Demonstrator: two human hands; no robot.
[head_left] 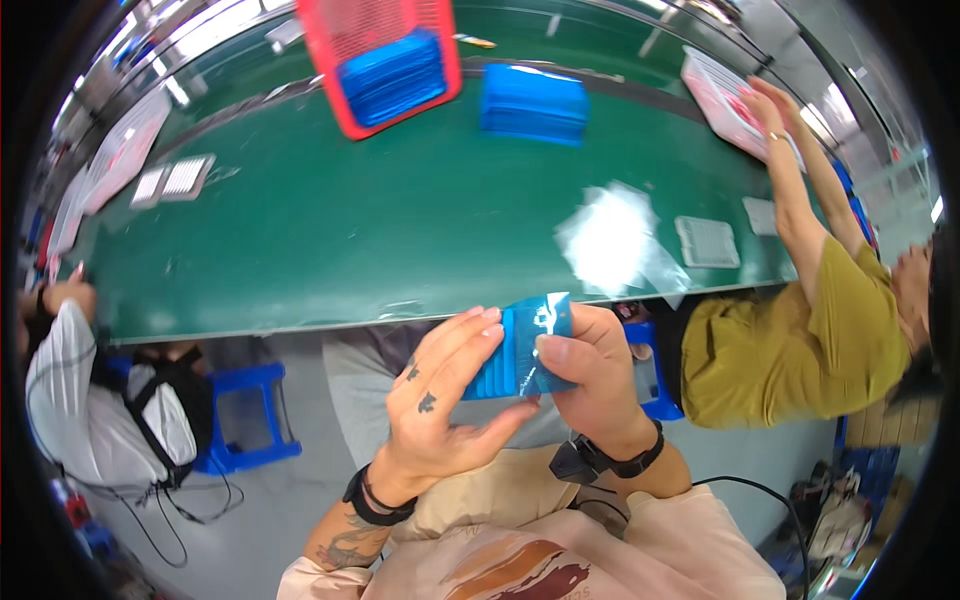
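Observation:
In front of my body, just off the table's near edge, I hold a blue ridged flat piece (492, 372) with a shiny clear plastic bag (545, 335) over its right part. My right hand (598, 375) pinches the bagged end, its thumb lying across the front. At the other end my left hand (445, 385) closes around the piece, fingers along the upper left side and thumb below. Part of the piece is hidden behind both hands. On the table to the right lies a pile of clear plastic bags (612, 240), glaring white in the light.
A red basket (352, 128) with blue pieces and a blue stack (535, 105) stand at the back of the green table (330, 240). Pale ridged pieces (707, 243) lie at right, others (185, 178) at left. A co-worker (800, 340) reaches into a white tray (715, 95); another person (110, 400) sits left.

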